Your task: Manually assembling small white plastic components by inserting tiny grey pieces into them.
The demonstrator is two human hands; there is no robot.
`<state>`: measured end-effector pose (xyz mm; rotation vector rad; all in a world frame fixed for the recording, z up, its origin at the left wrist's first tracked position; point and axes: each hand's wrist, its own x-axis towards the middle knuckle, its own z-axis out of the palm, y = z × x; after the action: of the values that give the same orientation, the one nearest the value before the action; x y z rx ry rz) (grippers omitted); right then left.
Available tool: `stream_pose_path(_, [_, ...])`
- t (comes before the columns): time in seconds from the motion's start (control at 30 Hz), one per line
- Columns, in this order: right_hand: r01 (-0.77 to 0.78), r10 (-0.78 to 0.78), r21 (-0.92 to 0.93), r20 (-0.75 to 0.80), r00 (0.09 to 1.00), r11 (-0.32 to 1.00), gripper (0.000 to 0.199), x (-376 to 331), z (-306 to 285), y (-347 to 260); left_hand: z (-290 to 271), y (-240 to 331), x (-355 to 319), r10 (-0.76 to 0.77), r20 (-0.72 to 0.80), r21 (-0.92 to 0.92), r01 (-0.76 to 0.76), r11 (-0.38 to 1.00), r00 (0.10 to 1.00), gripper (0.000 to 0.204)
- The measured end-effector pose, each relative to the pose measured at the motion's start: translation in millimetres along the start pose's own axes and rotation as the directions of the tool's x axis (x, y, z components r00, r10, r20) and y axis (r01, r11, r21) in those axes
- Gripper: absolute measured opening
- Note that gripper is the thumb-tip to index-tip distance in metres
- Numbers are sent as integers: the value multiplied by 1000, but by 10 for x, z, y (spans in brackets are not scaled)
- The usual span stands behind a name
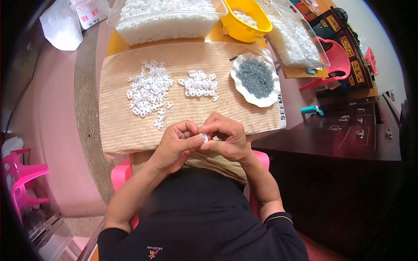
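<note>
As they meet, the left hand (177, 144) and right hand (227, 137) pinch a small white plastic piece (206, 138), presumably steadying it.
Beyond them, white two-holed plastic pieces (150, 89) and a scalloped white dish (261, 102) of grey slivers (255, 78) seem set within reach.

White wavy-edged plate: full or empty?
Mostly full: small grey pieces cover the middle of the white plate, leaving its edge bare.

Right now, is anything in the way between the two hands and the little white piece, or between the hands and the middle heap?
Nothing visible. The left hand and right hand have the little white piece at their fingertips; toward the middle heap, just flat striped cloth shows.
</note>
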<state>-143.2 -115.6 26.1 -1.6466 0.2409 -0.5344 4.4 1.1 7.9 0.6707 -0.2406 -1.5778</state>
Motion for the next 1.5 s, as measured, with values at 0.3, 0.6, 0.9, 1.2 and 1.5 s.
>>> stream_pose_path(0.3, [-44, 41, 111, 27, 999, 993, 31, -8, -17, -24, 1, 4, -8, 18, 78, 26, -21, 999, 997, 14])
stream_pose_path(0.6, [-157, 183, 177, -136, 974, 972, 26, -34, -36, 1, 28, 48, -2, -17, 37, -59, 19, 998, 999, 10])
stream_pose_path(0.9, [-219, 226, 57, -304, 926, 974, 21, 15, -178, 6, 66, 75, -8, -39, -70, -20, 38, 999, 997, 9])
stream_pose_path(1.2, [-261, 240, -16, -347, 907, 965, 20, 6, -317, -5, 98, 84, -3, -51, -132, 47, 58, 997, 990, 9])
stream_pose_path(1.5, [-204, 37, -325, -455, 890, 923, 24, 750, -1199, -317, 90, 0, -39, -31, -137, 63, 40, 997, 990, 8])
